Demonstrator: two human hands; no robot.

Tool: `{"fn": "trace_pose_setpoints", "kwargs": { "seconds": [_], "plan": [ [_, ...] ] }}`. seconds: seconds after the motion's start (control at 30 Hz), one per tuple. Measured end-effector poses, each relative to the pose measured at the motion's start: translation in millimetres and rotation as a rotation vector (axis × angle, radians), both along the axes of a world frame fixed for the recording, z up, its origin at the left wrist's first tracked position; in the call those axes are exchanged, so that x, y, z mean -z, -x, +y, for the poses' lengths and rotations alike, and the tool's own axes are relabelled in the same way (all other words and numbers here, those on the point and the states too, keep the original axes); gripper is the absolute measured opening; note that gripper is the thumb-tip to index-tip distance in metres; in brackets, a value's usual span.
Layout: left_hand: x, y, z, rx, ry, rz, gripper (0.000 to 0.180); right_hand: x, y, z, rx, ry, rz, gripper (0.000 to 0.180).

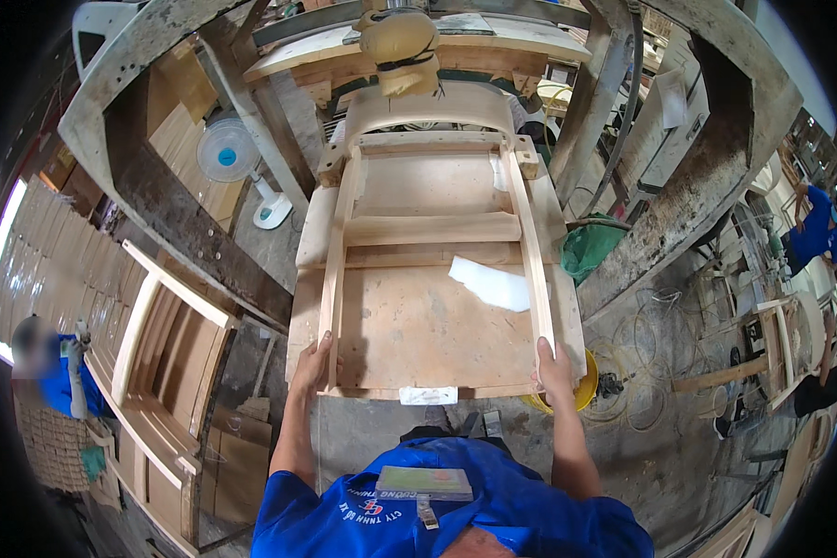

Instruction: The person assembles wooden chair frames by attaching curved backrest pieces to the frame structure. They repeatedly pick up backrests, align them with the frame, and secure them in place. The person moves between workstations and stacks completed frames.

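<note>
A pale wooden chair frame (434, 230) lies on the plywood work table (418, 325), its two long legs pointing toward me and its broad curved top rail at the far end. My left hand (314, 363) grips the near end of the left leg, thumb on top. Around the near end of the right leg, my right hand (556, 372) is closed in the same way. A crossbar joins the legs about midway. White padding (493, 285) lies on the table beside the right leg, and a white wrapped block (429, 395) sits at the front edge.
Thick metal machine posts (195, 232) flank the table. A padded yellowish machine part (400, 51) hangs above its far end. More wooden frames (163, 363) stand at left, near a person in blue. A fan (229, 153), yellow bucket (586, 381) and hoses are around.
</note>
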State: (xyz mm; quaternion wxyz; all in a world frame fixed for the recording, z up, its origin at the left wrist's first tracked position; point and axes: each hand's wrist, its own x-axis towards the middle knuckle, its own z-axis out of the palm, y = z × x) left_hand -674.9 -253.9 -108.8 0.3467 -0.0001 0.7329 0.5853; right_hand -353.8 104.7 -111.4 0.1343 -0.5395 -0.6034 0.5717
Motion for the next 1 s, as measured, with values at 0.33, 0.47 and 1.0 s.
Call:
{"fn": "trace_pose_setpoints", "kwargs": {
  "seconds": [0.33,0.47,1.0],
  "plan": [
    [7.5,-0.4,0.3,-0.136,-0.153,-0.145,0.034,-2.2,19.5,-3.0,0.04,0.04,-0.087,0.055],
    [8.0,2.1,3.4,-0.135,-0.134,-0.124,0.034,1.1,18.0,-1.2,0.033,0.016,-0.103,0.055],
    [9.7,3.3,5.0,-0.16,-0.086,-0.134,0.038,1.0,19.1,0.0,0.012,0.033,-0.092,0.055]
  ]
}}
